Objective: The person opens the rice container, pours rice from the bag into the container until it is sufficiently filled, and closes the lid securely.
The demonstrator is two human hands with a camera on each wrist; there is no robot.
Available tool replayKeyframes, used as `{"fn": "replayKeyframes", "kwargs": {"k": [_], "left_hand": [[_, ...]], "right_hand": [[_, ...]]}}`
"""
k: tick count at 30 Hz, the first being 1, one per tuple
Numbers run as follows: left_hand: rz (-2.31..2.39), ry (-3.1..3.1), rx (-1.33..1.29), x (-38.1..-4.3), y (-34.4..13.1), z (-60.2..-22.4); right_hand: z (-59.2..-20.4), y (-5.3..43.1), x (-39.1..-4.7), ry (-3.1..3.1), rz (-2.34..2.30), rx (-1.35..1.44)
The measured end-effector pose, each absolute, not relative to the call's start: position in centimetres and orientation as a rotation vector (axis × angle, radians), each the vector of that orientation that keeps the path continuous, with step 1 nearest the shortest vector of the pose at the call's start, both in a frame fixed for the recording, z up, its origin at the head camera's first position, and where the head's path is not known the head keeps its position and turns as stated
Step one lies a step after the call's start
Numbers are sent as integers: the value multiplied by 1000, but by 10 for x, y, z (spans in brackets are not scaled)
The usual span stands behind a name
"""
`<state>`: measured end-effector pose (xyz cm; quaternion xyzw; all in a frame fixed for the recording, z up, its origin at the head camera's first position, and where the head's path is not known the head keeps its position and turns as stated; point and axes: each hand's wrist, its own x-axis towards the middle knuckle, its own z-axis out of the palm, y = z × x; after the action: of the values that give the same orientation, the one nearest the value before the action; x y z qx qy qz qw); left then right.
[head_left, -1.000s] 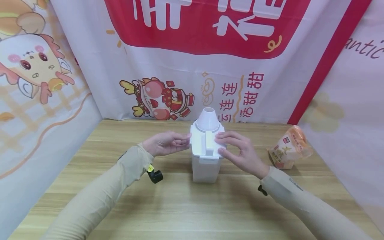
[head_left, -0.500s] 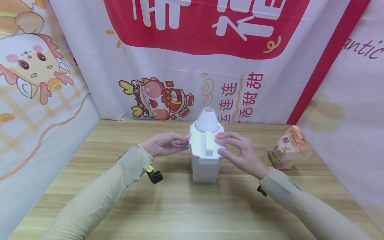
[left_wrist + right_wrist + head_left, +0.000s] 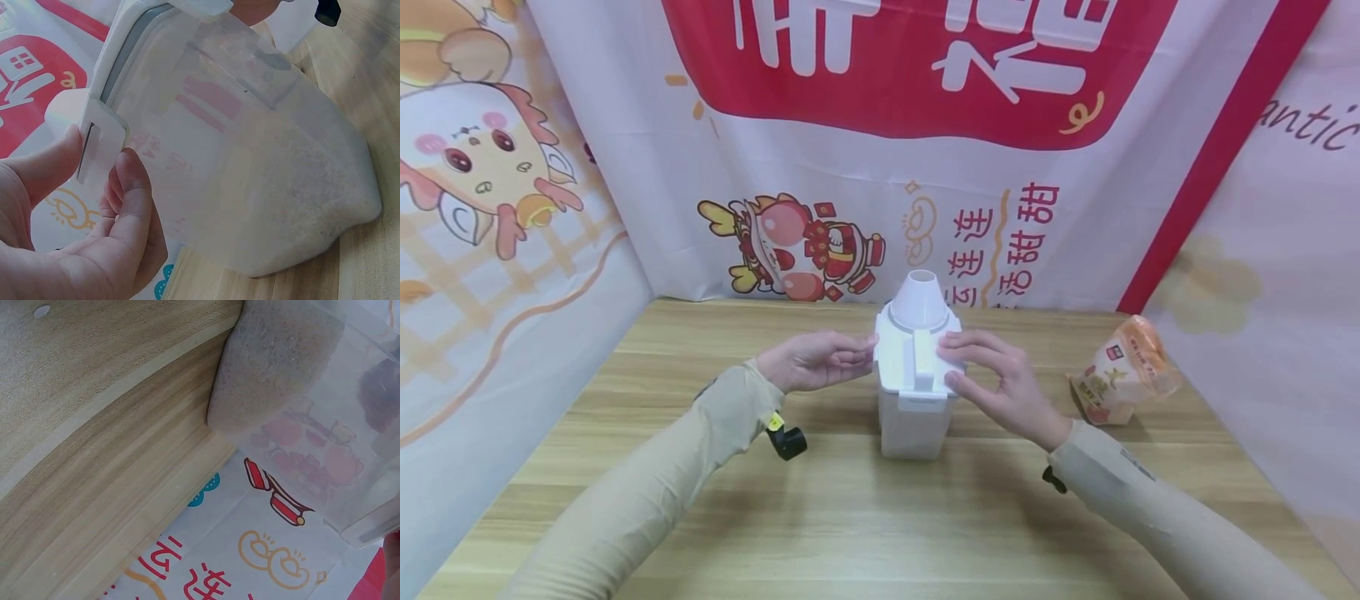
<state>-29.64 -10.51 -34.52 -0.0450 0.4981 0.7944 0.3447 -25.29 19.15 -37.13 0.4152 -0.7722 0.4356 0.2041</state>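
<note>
A translucent rice container [image 3: 916, 429] with pale grains inside stands upright on the table. Its white lid [image 3: 898, 357] is on, topped by a handle bar [image 3: 923, 360] and a white cone-shaped cup [image 3: 919, 305]. My left hand [image 3: 816, 360] is at the lid's left side. In the left wrist view its thumb and index finger pinch the white side latch [image 3: 106, 140]. My right hand [image 3: 1003, 375] holds the right edge of the lid with bent fingers; the latch on that side is hidden. Only a bit of that hand shows in the right wrist view.
A crumpled orange-and-white printed plastic bag [image 3: 1116, 375] stands on the wooden table [image 3: 850, 533] at the right. Printed cloth [image 3: 790, 158] hangs behind the table and along both sides. Black wrist cameras hang under both forearms.
</note>
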Motion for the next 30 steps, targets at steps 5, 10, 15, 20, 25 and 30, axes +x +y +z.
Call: {"fn": "replayKeyframes", "kwargs": {"k": [5,10,15,20,25,30], "left_hand": [[2069,1283,-128,-296,-105,-345],[2066,1283,-122,-297,-105,-346],[2072,1277,-125,-297,-106,-346],[2054,1436,-102,-298,-105,-340],[1979,1677,-68,-299,-102,-332],[1998,1659,-107,-297,-101,-331]], "right_hand": [[-372,191,-254,-2134,1211,1167],[-372,190,-253,-2115,1213,1169],[-361,184,-243,-2085,1214,1172],[-345,178,-231,-2083,1210,1181],[-342,177,-229,-2084,1205,1170],[-345,178,-231,-2060,1196,1187]]}}
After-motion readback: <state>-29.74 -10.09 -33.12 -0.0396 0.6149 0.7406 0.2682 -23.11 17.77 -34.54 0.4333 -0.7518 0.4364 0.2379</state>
